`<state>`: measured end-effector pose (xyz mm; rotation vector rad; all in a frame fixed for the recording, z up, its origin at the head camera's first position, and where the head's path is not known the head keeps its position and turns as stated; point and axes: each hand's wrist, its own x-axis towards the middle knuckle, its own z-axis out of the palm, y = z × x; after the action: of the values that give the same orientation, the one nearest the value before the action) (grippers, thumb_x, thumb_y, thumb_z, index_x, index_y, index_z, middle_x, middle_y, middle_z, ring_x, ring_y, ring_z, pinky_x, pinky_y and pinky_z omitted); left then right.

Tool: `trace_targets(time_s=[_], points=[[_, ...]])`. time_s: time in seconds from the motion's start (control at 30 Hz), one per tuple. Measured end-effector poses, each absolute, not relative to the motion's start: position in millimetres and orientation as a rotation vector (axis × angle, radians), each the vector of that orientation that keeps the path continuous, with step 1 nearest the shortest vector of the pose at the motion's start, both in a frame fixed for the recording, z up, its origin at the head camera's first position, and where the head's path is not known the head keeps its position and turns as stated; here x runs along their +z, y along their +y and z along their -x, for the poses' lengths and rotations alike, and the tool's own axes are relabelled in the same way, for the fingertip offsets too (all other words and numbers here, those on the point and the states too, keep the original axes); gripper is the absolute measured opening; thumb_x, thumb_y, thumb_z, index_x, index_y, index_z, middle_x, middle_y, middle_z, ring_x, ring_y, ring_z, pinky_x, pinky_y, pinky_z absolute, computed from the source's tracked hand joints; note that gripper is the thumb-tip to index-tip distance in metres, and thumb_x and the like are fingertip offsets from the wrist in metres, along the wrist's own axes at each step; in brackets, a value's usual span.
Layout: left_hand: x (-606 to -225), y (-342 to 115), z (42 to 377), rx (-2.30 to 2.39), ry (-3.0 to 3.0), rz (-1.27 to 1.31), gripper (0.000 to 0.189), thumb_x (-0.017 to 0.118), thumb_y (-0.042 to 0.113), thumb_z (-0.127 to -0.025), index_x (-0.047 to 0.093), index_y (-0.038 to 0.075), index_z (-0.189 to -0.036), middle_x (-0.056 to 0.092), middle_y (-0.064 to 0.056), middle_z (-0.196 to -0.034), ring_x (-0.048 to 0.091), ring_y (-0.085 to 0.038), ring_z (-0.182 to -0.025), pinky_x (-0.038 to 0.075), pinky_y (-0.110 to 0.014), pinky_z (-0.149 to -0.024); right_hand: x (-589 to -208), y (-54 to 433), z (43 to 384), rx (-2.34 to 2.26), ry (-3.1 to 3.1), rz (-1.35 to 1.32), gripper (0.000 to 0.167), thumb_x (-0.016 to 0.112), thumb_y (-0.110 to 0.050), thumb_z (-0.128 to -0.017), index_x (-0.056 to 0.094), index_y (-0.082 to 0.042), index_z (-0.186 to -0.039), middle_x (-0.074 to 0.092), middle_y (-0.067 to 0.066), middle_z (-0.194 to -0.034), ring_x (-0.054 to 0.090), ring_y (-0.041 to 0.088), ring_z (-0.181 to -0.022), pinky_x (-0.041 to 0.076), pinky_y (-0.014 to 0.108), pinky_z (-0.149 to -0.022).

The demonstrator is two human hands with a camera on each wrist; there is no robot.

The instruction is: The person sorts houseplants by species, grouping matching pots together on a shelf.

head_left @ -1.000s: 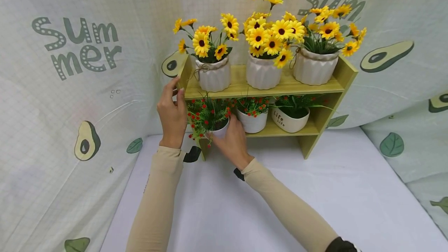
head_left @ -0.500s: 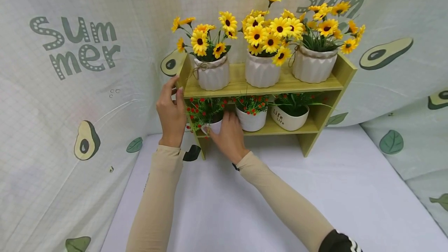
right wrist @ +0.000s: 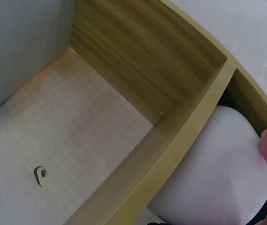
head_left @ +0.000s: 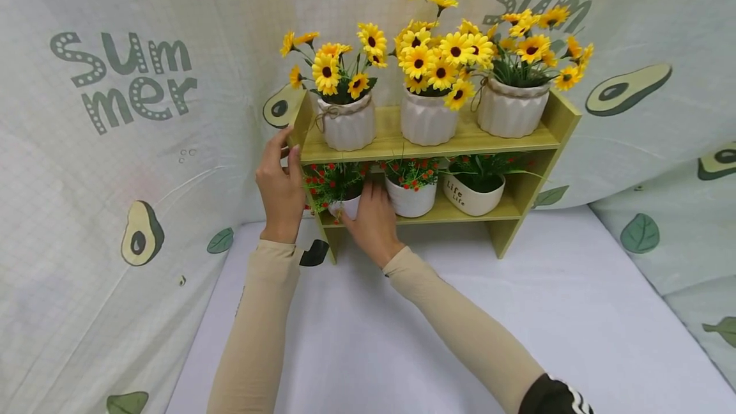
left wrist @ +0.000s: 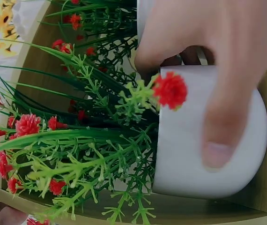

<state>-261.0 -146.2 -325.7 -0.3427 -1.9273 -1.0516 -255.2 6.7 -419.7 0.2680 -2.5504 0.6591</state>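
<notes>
A two-tier wooden shelf [head_left: 477,147] stands against the printed cloth. My left hand [head_left: 280,187] holds the shelf's left side panel, thumb and fingers at its front edge. On the lower tier at the left sits a white flowerpot [head_left: 347,207] with green sprigs and small red flowers. My right hand [head_left: 372,219] grips this pot, thumb at the front and the other fingers along its right side. Close up in the left wrist view, the thumb lies across the white flowerpot [left wrist: 185,154]. In the right wrist view the flowerpot [right wrist: 213,173] shows beside the shelf board [right wrist: 171,154].
To the right on the lower tier are a white pot with red flowers [head_left: 411,200] and a white "Life" pot [head_left: 474,197]. Above stand three white pots of yellow flowers, the left pot [head_left: 347,125] nearest my left hand. A white cloth [head_left: 460,337] covers the table.
My right hand has pushed the red-flowered pot back and slightly left, deeper onto the lower tier. The left hand has stayed on the shelf's side.
</notes>
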Motion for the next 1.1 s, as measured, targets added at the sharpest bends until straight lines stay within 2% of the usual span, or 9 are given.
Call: trace_targets(time_s=[0.1,0.3,0.5,0.67,0.93,1.1], points=[[-327.1,-146.3,261.7,-1.051,-1.928,0.341,0.036,0.059,0.017,-0.110,0.064,-0.002,-0.139,0.070,-0.023,-0.128,0.071,-0.038,-0.109,0.059,-0.046,-0.074,-425.2,9.7,247.9,0.595,-2.531,-0.305,0.099,0.087,-0.047,-0.087,0.039,0.011,-0.151,0.056,0.027,-0.137,0.060,0.039,-0.122,0.048,0.046,-0.110],[-327.5,-148.3,262.0,-1.043,-1.939,0.340,0.036,0.059,0.015,-0.109,0.062,-0.001,-0.141,0.069,-0.024,-0.128,0.071,-0.040,-0.110,0.060,-0.047,-0.074,-435.3,19.2,223.2,0.584,-2.470,-0.395,0.104,0.088,-0.050,-0.086,0.037,0.009,-0.154,0.053,0.025,-0.143,0.057,0.038,-0.129,0.049,0.046,-0.109],[-327.3,-150.8,263.6,-1.030,-1.942,0.351,0.036,0.059,0.016,-0.110,0.061,-0.001,-0.142,0.068,-0.024,-0.129,0.071,-0.041,-0.112,0.061,-0.049,-0.076,-452.7,33.1,193.5,0.599,-2.485,-0.480,0.098,0.088,-0.045,-0.087,0.041,0.011,-0.153,0.051,0.028,-0.149,0.056,0.041,-0.134,0.051,0.050,-0.107],[-330.1,-152.6,263.5,-1.028,-1.970,0.358,0.039,0.057,0.013,-0.110,0.058,0.001,-0.147,0.066,-0.026,-0.131,0.068,-0.042,-0.115,0.059,-0.053,-0.089,-476.6,48.2,170.3,0.631,-2.515,-0.504,0.095,0.089,-0.040,-0.087,0.043,0.009,-0.153,0.052,0.026,-0.150,0.056,0.040,-0.135,0.048,0.051,-0.111],[-348.2,-155.9,254.8,-1.183,-1.984,0.287,0.050,0.057,0.004,-0.109,0.047,0.006,-0.159,0.062,-0.024,-0.139,0.069,-0.040,-0.112,0.058,-0.051,-0.092,-513.8,79.9,144.5,0.711,-2.539,-0.428,0.083,0.090,-0.035,-0.087,0.050,0.006,-0.147,0.057,0.022,-0.145,0.057,0.040,-0.133,0.049,0.054,-0.108],[-376.7,-162.9,245.4,-1.269,-1.962,0.243,0.044,0.053,0.005,-0.111,0.050,0.000,-0.154,0.064,-0.022,-0.137,0.072,-0.038,-0.109,0.056,-0.022,-0.092,-529.2,105.4,136.1,0.740,-2.525,-0.354,0.075,0.090,-0.028,-0.086,0.054,0.007,-0.143,0.060,0.021,-0.139,0.060,0.040,-0.126,0.051,0.054,-0.102]])
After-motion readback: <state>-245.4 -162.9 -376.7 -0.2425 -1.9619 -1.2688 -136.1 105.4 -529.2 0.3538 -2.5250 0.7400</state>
